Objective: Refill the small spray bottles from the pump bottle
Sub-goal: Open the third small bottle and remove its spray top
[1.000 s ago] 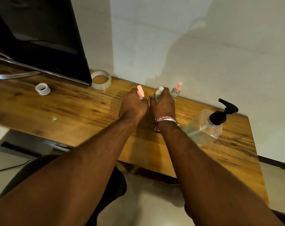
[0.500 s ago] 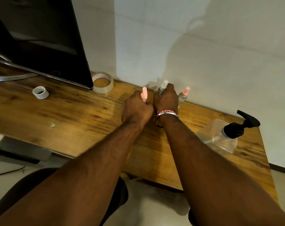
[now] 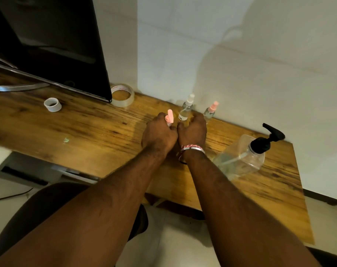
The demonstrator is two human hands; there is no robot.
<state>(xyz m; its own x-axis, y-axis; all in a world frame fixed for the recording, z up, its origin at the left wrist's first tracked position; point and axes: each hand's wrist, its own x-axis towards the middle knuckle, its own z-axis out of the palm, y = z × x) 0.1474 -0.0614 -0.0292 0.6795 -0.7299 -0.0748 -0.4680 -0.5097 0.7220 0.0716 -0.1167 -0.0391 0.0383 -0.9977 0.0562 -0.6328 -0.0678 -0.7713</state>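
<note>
My left hand is closed around a small spray bottle; only its pink cap shows above the fist. My right hand sits just right of it, fingers loosely curled and apart, holding nothing. A white-capped spray bottle stands free just beyond my right hand, near the wall. Another pink-capped spray bottle stands to its right against the wall. The clear pump bottle with a black pump head stands on the wooden table right of my right forearm.
A black monitor fills the back left. A roll of clear tape lies by the monitor's corner, and a small white ring lies further left. The white wall runs close behind the bottles. The table ends at the right.
My right hand has let go of the white-capped bottle, which now stands by the wall, and has drawn back a little. My left hand still grips the pink-capped bottle.
</note>
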